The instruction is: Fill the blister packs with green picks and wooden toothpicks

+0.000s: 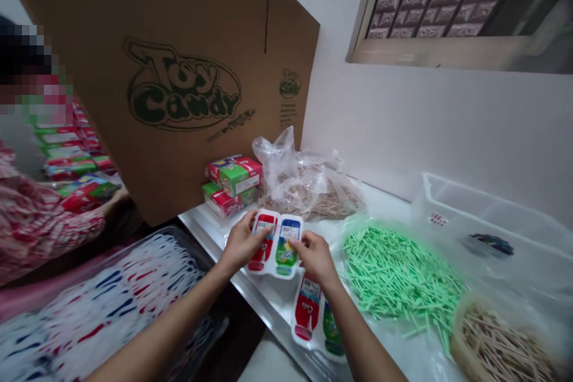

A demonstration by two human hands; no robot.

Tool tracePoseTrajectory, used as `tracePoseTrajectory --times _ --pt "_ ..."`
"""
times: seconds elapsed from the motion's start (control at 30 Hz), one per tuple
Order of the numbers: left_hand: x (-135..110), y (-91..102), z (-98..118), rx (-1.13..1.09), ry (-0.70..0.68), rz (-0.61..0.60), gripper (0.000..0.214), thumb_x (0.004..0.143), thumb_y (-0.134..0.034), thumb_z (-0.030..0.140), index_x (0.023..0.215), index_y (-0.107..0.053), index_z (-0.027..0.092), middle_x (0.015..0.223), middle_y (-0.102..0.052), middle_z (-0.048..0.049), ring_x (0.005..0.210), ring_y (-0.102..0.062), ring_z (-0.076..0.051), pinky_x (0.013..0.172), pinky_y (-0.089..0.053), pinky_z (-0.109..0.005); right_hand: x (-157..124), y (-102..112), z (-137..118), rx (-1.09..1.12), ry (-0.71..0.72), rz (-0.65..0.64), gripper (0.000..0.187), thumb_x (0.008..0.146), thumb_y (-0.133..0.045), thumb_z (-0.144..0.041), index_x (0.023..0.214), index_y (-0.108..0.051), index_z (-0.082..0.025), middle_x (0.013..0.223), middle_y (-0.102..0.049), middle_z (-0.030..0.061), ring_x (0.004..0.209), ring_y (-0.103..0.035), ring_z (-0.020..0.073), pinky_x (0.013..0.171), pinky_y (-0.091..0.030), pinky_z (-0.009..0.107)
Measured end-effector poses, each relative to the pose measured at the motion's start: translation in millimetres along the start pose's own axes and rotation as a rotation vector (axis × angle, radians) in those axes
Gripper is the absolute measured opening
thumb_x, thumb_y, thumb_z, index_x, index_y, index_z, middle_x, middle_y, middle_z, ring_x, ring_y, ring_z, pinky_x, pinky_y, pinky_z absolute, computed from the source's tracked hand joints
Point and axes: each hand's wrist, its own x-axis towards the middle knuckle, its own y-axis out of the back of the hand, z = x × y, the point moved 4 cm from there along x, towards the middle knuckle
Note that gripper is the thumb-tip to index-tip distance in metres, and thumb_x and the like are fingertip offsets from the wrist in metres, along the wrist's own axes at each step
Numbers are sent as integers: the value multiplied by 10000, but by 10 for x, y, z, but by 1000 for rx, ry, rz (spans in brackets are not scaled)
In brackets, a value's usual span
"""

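Closest in, down at the right, a round basket of plain wooden sticks (501, 340) sits at the table's near corner. Just left of it a second blister tray (314, 316) lies flat on the white table (274, 299), a red piece and a green piece in its pockets, half tucked under the right forearm. Off to the left, a dark bin (89, 304) is heaped with white pieces marked blue and red. Now to the middle: the left hand (242, 245) and the right hand (316, 256) both pinch the blister tray (278, 245), thumbs on top and fingers curled under its side edges, holding it just above the table with its red and green pockets facing up. Right of the hands spreads a loose pile of green sticks (398, 277) on clear plastic. Beyond that stands a clear plastic tub (492, 206) with a dark item (490, 243) inside. Behind the held tray, two red-and-green cartons (233, 182) are stacked beside a crumpled plastic bag of wooden sticks (308, 188). At far left a co-worker's patterned sleeve (40, 221) reaches toward more cartons (67, 149). Towering at the back is a big cardboard box (179, 42) printed "Toy Candy", with a window (447, 6) up at the right.
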Motion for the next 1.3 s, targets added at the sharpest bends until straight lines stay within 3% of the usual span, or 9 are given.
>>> tracePoseTrajectory --times 0.1,0.23,0.33,0.47,0.6,0.8,1.0,1.17,1.3 --pt "303 298 -219 521 -32 42 412 788 -536 321 1170 -492 176 1025 -663 -70 916 -615 -227 796 -454 -319 289 -434 -82 -18 30 -41 245 810 -499 -308 828 -668 -131 663 -655 5 615 -612 149 575 -437 225" --pt "448 457 -261 717 -50 125 507 740 -597 327 1198 -481 144 1172 -583 -145 1105 -499 -309 897 -371 -382 474 -616 -110 -84 25 -3 250 736 -602 -357 824 -655 -129 679 -663 54 680 -617 195 621 -441 273" --pt "241 257 -82 803 -155 165 430 805 -504 456 1093 -527 138 1093 -601 -140 1036 -525 -279 862 -374 -348 493 -362 -67 -98 15 43 312 766 -558 -433 884 -635 -154 704 -666 48 688 -616 186 636 -445 272" --pt "-262 -473 -25 772 -130 -263 441 809 -408 595 870 -581 194 802 -663 -61 732 -609 -227 618 -383 -284 291 266 48 -80 -3 114 332 852 -411 -440 904 -611 -180 714 -663 27 650 -608 151 617 -450 250" --pt "-555 -997 -188 881 -67 -457 442 807 -417 571 839 -603 171 795 -682 -112 752 -631 -273 598 -367 -298 -171 742 217 -96 -30 183 303 856 -410 -424 867 -600 -189 683 -647 17 611 -589 149 571 -435 242" --pt "-496 -1099 -217 928 -81 -517 325 868 -367 394 841 -629 203 825 -691 -86 774 -632 -238 616 -385 -286 -744 934 558 -172 -122 170 312 858 -400 -424 825 -614 -199 646 -648 7 603 -590 163 568 -415 251" --pt "-560 -1070 40 1027 -176 -492 344 809 -377 155 1029 -633 90 948 -661 -206 878 -596 -330 742 -401 -414 -947 966 682 -367 -155 233 355 845 -443 -450 1018 -630 -203 843 -676 54 746 -621 197 698 -435 297" --pt "-621 -947 364 644 -377 -494 430 812 -409 142 1219 -548 151 1231 -564 -157 1091 -500 -314 932 -335 -454 -972 982 673 -122 -182 298 578 714 -626 -486 1192 -547 -171 1084 -637 104 1000 -586 268 804 -459 361" --pt "-635 -974 466 -125 -21 -683 319 844 -462 260 1122 -604 192 1079 -656 -86 957 -595 -230 862 -438 -352 -969 907 611 365 -130 56 365 760 -595 -477 933 -662 -162 899 -696 61 853 -634 223 760 -491 341"
